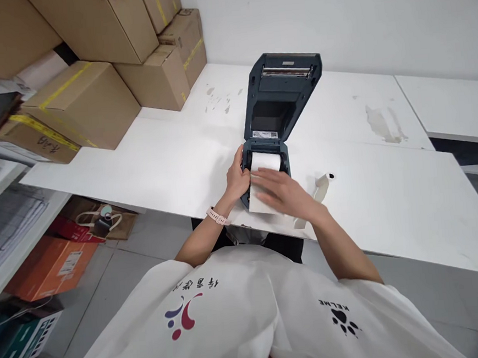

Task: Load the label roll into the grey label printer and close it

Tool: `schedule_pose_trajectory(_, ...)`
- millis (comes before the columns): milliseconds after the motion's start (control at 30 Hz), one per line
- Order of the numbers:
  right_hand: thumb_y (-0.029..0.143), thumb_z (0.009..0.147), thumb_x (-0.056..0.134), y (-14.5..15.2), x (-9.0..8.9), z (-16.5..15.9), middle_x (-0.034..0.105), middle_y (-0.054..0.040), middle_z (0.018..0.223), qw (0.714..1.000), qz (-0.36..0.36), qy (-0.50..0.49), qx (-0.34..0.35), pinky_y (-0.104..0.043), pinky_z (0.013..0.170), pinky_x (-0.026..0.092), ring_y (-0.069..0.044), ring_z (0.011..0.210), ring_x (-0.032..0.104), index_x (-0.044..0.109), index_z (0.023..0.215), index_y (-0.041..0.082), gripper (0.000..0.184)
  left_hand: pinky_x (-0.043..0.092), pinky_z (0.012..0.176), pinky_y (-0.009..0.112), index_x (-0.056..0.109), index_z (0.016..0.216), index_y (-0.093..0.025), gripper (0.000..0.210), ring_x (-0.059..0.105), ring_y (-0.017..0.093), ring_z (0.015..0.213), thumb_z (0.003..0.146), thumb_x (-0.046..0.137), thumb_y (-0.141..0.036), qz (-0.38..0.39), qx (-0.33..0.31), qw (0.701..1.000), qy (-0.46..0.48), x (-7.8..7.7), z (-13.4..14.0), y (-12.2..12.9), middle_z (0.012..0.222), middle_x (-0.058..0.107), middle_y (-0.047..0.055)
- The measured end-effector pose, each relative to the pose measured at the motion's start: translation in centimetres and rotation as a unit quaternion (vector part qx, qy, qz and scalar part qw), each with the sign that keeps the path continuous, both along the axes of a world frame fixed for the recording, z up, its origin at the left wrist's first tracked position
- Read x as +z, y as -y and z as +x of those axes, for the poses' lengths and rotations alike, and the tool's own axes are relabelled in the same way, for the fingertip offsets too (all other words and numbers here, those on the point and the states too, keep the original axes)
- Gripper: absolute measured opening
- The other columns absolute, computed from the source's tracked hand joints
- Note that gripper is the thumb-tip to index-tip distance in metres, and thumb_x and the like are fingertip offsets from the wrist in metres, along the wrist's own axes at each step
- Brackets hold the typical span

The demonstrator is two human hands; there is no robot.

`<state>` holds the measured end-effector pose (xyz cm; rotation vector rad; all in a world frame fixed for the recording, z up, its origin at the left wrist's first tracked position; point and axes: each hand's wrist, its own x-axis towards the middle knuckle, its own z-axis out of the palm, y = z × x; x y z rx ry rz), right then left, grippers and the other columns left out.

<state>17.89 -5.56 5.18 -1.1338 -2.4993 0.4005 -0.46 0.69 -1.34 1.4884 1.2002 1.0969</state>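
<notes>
A dark grey label printer (283,142) stands on the white table with its lid raised. Inside it sits a white paper roll (266,161), and a strip of label paper (261,203) runs out over the printer's front edge. My left hand (237,178) grips the printer's left side, its fingers along the outer wall and the thumb towards the paper. Flat across the label paper lies my right hand (279,191), fingers stretched out and slightly apart. To its right, a small paper roll with a dark core (323,184) rests on the table, its loose end trailing towards the front edge.
Cardboard boxes (84,105) with yellow tape are stacked at the table's back left. A white wall (334,22) rises behind the white table (389,200). Below left, an orange box (51,265) stands on the tiled floor beside a shelf (24,240).
</notes>
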Motion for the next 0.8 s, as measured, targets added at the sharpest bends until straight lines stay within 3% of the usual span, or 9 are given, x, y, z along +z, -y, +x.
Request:
schedule_pose_trajectory(100, 0.036, 0.109, 0.046, 3.0, -1.7, 0.1, 0.057, -0.0109, 0.160, 1.000, -0.009, -0.014, -0.003, -0.059, 0.123, 0.046, -0.033, 0.154, 0.048, 0.060, 0.150, 0.023, 0.045, 0.030, 0.133, 0.045, 0.032, 0.165, -0.025, 0.078, 0.036, 0.027, 0.162, 0.090, 0.053, -0.017, -0.003, 0.016, 1.000, 0.013, 0.1, 0.1, 0.1, 0.174, 0.038, 0.007)
schedule_pose_trajectory(233, 0.033, 0.110, 0.045, 4.1, -3.0, 0.0, 0.056, -0.0059, 0.161, 0.999, 0.002, -0.032, -0.038, -0.059, 0.123, 0.047, -0.031, 0.155, 0.047, 0.056, 0.155, 0.030, 0.046, 0.030, 0.133, 0.042, 0.032, 0.164, -0.025, 0.076, 0.032, 0.025, 0.163, 0.090, 0.052, -0.020, -0.019, 0.000, 0.998, 0.059, 0.1, 0.3, 0.0, 0.175, 0.035, 0.007)
schedule_pose_trajectory(400, 0.032, 0.110, 0.044, 3.9, -3.1, -0.6, 0.057, -0.0056, 0.159, 0.997, 0.011, -0.039, -0.058, -0.058, 0.122, 0.049, -0.031, 0.154, 0.048, 0.058, 0.153, 0.029, 0.046, 0.032, 0.132, 0.041, 0.033, 0.163, -0.025, 0.074, 0.033, 0.026, 0.162, 0.092, 0.053, -0.024, -0.043, -0.007, 0.996, 0.078, 0.2, 0.2, -0.2, 0.175, 0.035, 0.008)
schedule_pose_trajectory(500, 0.033, 0.108, 0.048, 4.5, -3.1, -0.8, 0.057, -0.0044, 0.159, 0.995, -0.012, -0.072, -0.061, -0.061, 0.124, 0.045, -0.031, 0.155, 0.047, 0.061, 0.150, 0.031, 0.044, 0.030, 0.132, 0.043, 0.030, 0.165, -0.027, 0.072, 0.030, 0.027, 0.164, 0.097, 0.054, -0.036, -0.044, -0.009, 0.997, 0.069, 0.5, 0.1, 0.2, 0.177, 0.032, 0.008)
schedule_pose_trajectory(600, 0.042, 0.104, 0.057, 4.7, -2.4, 0.2, 0.071, -0.0040, 0.145, 0.980, -0.076, -0.177, -0.047, -0.059, 0.122, 0.048, -0.033, 0.143, 0.061, 0.073, 0.134, 0.033, 0.035, 0.026, 0.135, 0.045, 0.022, 0.168, -0.029, 0.082, 0.020, 0.030, 0.167, 0.098, 0.059, -0.052, -0.079, -0.005, 0.996, 0.049, 1.0, 0.0, 2.3, 0.180, 0.023, 0.007)
schedule_pose_trajectory(700, 0.054, 0.103, 0.056, 2.0, -0.7, 2.7, 0.080, -0.0034, 0.127, 0.932, -0.052, -0.320, -0.163, -0.052, 0.114, 0.056, -0.030, 0.127, 0.072, 0.077, 0.122, 0.035, 0.034, 0.032, 0.133, 0.048, 0.010, 0.170, -0.033, 0.108, 0.020, 0.034, 0.167, 0.087, 0.074, -0.061, -0.117, -0.019, 0.992, 0.047, 1.4, -0.5, 5.9, 0.182, 0.015, 0.006)
schedule_pose_trajectory(767, 0.065, 0.103, 0.050, -2.2, 1.0, 4.6, 0.070, -0.0046, 0.144, 0.891, 0.033, -0.364, -0.269, -0.051, 0.120, 0.050, -0.030, 0.141, 0.062, 0.068, 0.137, 0.034, 0.049, 0.036, 0.131, 0.050, 0.007, 0.170, -0.037, 0.115, 0.022, 0.035, 0.166, 0.083, 0.078, -0.063, -0.138, -0.041, 0.989, 0.040, 1.4, -1.0, 8.2, 0.182, 0.010, 0.004)
schedule_pose_trajectory(800, 0.070, 0.102, 0.045, -4.9, 2.0, 5.4, 0.059, -0.0046, 0.158, 0.886, 0.043, -0.371, -0.275, -0.051, 0.124, 0.045, -0.029, 0.151, 0.052, 0.056, 0.150, 0.034, 0.061, 0.036, 0.131, 0.051, 0.007, 0.170, -0.039, 0.115, 0.021, 0.036, 0.166, 0.083, 0.078, -0.064, -0.148, -0.046, 0.987, 0.034, 1.3, -1.3, 9.1, 0.182, 0.009, 0.003)
